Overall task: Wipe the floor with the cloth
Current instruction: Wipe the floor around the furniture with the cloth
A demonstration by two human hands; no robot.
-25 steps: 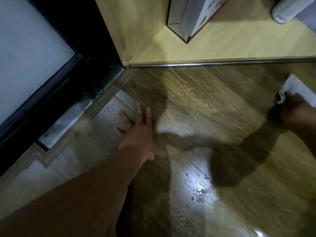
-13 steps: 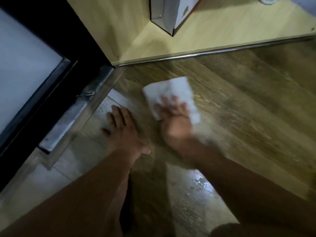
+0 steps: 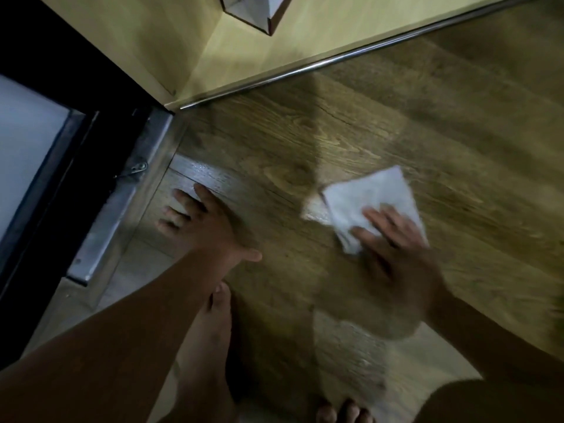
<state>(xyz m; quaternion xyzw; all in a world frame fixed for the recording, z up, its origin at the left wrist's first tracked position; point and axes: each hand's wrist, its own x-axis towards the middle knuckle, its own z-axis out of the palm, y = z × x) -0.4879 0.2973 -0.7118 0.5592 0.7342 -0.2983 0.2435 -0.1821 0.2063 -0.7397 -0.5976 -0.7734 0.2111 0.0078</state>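
**White cloth pinned flat to the wood floor by the right hand**

The white cloth [image 3: 366, 199] lies spread on the dark wood floor [image 3: 457, 132], right of centre, with a wet sheen just beside its left edge. The right hand [image 3: 396, 248] presses it down with straight fingers, not curled round it. The left hand [image 3: 207, 224] lies flat on the boards, fingers spread, near a metal door track [image 3: 122, 209]. A bare foot [image 3: 210, 337] stands beneath the left forearm. Beyond the cloth runs a metal threshold strip [image 3: 335, 61], and past it a box [image 3: 253, 10] sits on paler flooring.

left grip [image 3: 207, 222]: palm down, fingers spread, arm extended | right grip [image 3: 396, 248]: palm down, fingers straight, blurred
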